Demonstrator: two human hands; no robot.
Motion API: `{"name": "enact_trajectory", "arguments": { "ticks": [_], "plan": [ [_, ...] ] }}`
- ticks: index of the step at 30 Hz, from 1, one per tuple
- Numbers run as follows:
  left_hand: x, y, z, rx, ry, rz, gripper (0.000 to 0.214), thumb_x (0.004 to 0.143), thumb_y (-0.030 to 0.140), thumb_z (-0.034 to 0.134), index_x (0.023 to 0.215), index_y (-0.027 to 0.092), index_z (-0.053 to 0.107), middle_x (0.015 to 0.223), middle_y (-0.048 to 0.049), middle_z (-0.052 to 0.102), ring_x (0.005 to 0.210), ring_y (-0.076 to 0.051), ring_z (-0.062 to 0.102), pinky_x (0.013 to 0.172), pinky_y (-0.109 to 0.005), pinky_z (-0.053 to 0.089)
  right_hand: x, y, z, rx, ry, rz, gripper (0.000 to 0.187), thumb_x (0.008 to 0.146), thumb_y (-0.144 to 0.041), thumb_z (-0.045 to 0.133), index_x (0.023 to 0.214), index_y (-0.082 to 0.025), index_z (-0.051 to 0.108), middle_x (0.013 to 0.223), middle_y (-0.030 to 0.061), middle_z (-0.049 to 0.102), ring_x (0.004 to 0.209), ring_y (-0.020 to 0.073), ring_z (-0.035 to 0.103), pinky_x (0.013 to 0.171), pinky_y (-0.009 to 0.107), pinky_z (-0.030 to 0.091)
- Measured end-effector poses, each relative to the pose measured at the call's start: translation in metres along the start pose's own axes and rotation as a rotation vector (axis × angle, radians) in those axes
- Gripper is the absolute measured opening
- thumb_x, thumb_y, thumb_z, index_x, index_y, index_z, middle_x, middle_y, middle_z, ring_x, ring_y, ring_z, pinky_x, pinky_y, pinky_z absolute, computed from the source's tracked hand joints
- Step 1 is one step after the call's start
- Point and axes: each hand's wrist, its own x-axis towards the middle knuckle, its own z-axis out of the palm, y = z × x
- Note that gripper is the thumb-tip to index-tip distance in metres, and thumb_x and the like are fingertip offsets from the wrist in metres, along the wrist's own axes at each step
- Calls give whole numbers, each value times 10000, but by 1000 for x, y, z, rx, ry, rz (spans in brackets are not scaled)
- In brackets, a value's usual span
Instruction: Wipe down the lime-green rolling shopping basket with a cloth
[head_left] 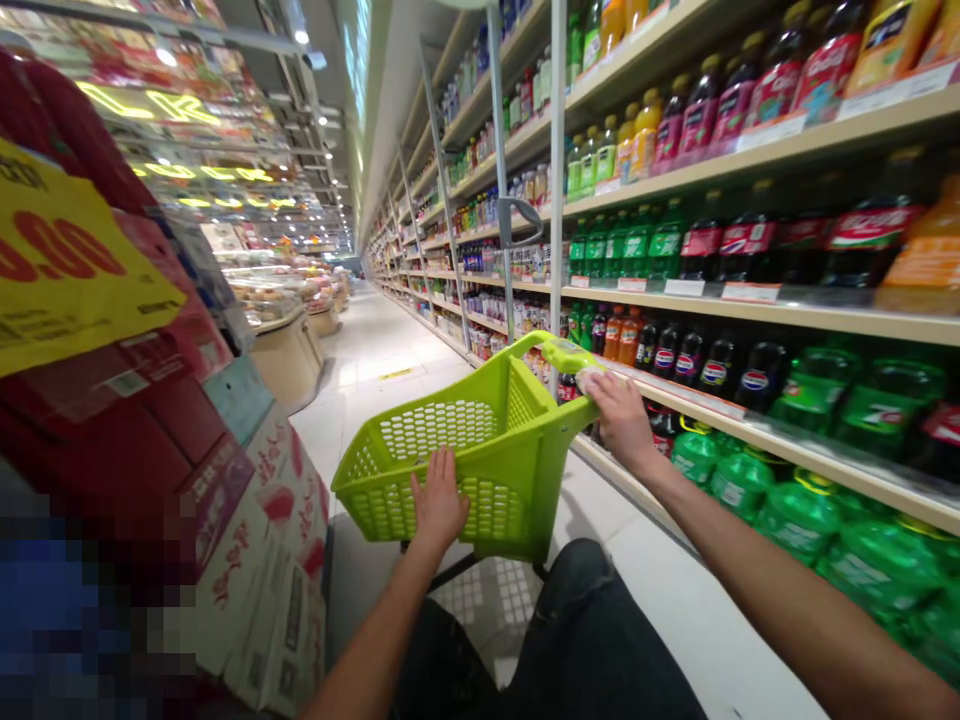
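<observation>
A green shopping cart (501,465) is shown on the pale tiled floor (375,330) of a store aisle, directly in front of the person's dark-trousered knees (600,640). The cart is turned across the view, its perforated basket being directed to the left and its handle (566,358) to the right, near the shelving. No goods are visible in the part of the basket that is seen.

The left hand (441,500) is laid palm down against the near side of the basket, its fingers outstretched and their tips set at the upper rim. The right hand (621,415) is closed over the near end of the handle; its thumb is hidden.

The right of the view is occupied by a long shelf unit (825,314), by which bottled drinks are borne in rows. Large green bottles (799,520) are grouped at the lowest level, with dark bottles (716,365) ranged above them. At the left, printed boxes (259,570) are stacked beside the cart, and a yellow price sign (75,260) is mounted above them. Beyond these, a display counter (281,360) is seen, overhung by yellow illuminated lettering (180,108).
</observation>
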Motion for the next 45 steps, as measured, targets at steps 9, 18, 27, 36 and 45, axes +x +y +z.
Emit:
{"name": "enact_trajectory", "arguments": {
  "ticks": [9,18,27,36,45],
  "plan": [
    [-6,1,0,-8,14,38,694,739,253,448,1377,133,201,1454,-97,212,1339,-255,161,1058,-530,153,-18,-74,47,138,-138,-299,448,818,-39,328,1188,-183,535,1237,61,544,1222,205,410,1016,435,309],
    [-8,6,8,-18,1,21,715,726,262,464,1376,123,200,1459,-105,181,1345,-259,134,1055,-534,150,-24,-42,38,92,-59,-49,502,749,25,353,1196,-129,523,1249,127,523,1238,239,386,1013,478,272],
    [-9,-2,5,1,-36,0,672,734,213,451,1365,138,232,1453,-102,202,1337,-250,171,1040,-555,168,-20,-36,52,134,-68,7,493,759,9,352,1185,-159,535,1244,116,530,1228,236,398,992,473,291],
    [-11,-28,13,-13,31,-67,620,736,201,455,1322,81,295,1421,-145,288,1320,-249,223,1056,-471,207,-40,-113,86,317,-207,-202,521,772,9,354,1233,-193,486,1251,87,529,1222,201,409,986,422,332],
    [-17,-59,33,-106,167,-61,584,690,168,498,1254,102,361,1342,-158,410,1288,-278,286,1042,-489,239,-35,-152,104,379,-281,-117,451,806,-31,396,1233,-151,479,1258,125,515,1227,217,395,985,432,330]
  ]
}}
